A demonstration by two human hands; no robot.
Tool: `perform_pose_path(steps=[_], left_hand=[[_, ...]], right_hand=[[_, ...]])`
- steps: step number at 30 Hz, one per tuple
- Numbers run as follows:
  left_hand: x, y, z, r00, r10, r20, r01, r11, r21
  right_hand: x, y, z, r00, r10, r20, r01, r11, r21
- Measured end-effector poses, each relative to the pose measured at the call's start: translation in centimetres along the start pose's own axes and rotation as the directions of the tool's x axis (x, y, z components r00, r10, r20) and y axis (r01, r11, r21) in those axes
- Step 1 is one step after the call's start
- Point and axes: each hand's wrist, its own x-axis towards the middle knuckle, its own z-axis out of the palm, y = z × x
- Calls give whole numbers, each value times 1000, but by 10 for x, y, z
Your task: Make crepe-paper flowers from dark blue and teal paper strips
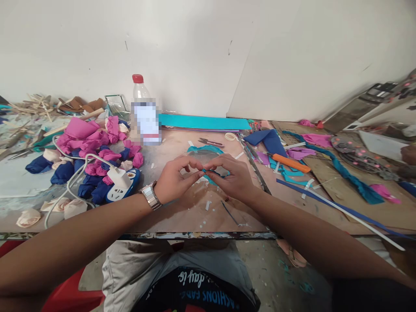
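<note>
My left hand, with a metal-band watch on its wrist, pinches a small blue-turquoise piece between thumb and forefinger. My right hand pinches the same piece from the other side, and the fingertips of both hands nearly meet. What the piece is made into cannot be told, as the fingers cover most of it. Turquoise material lies on the table just behind and under the hands, partly hidden by them. Thread snips rest a little farther back.
Pink, navy and cream fabric bundles crowd the left, beside a power strip with a plugged charger and white cable. A phone leans against a bottle. An orange utility knife and fabric strips lie at right.
</note>
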Motion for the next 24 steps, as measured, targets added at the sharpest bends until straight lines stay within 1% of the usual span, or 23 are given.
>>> perform_pose_path(steps=[10, 14, 21, 24], left_hand=[[1, 1, 1, 1000, 4, -21, -5, 999, -44], [1, 1, 1, 999, -27, -23, 25, 998, -57], [1, 0, -1, 1000, -26, -4, 26, 999, -45], [2, 0, -1, 999, -33, 9, 33, 997, -67]], right_hand=[[-1, 1, -1, 998, 67, -20, -67, 997, 26], [1, 1, -2, 998, 61, -14, -60, 998, 33], [2, 4, -1, 999, 44, -23, -44, 999, 23], [1, 5, 0, 998, 56, -20, -56, 998, 10]])
